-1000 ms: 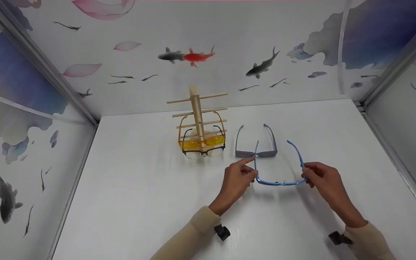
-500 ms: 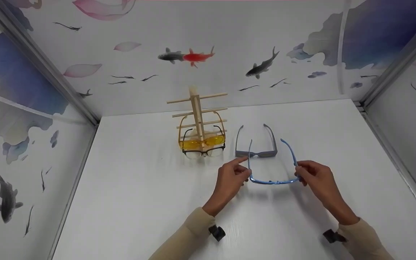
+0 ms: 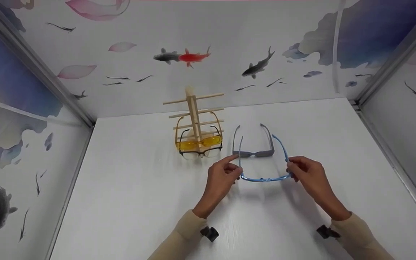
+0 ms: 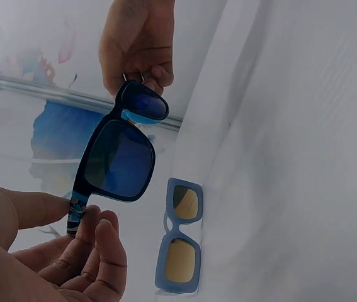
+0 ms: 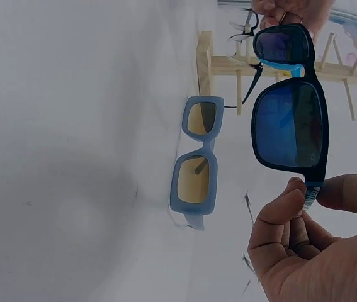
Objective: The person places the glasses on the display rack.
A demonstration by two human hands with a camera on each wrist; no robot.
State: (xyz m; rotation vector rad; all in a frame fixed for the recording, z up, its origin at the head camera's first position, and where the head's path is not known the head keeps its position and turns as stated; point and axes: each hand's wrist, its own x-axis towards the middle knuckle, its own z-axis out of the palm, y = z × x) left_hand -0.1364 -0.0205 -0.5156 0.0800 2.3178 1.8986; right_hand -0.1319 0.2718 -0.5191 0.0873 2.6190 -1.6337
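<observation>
The thumb and fingers of the left hand (image 3: 220, 180) pinched one hinge end of a pair of blue-and-black sunglasses (image 3: 265, 179), while those of the right hand (image 3: 309, 177) pinched the opposite end, both grips narrow. The left index finger (image 3: 232, 157) reached forward beside the temple. Held right of centre in the head view, the sunglasses were raised over the table, a soft shadow below, their open temples pointing toward the top of the view. The wrist views showed a dark, smooth front with rounded-square, glossy blue lenses and a brighter blue inner side. Just beyond, partly overlapped by the near temple in the head view, grey-blue sunglasses (image 3: 255, 154) rested on the table, temples open; their frame was chunky and rectangular, with tan lenses. Near the centre stood a pale wooden display stand (image 3: 193, 108), a straight post crossed by thin round rods. Low on it sat yellow-lensed glasses (image 3: 186, 146) with orange temples, and just beneath them black-rimmed glasses (image 3: 190, 156) with clear lenses. The smooth white table (image 3: 128, 202) spread across the lower and middle view. Beige sleeves (image 3: 182, 227) entered from the bottom edge, and across the top ran a white wall (image 3: 229, 21) printed with fish, petals and watery blue blots.
</observation>
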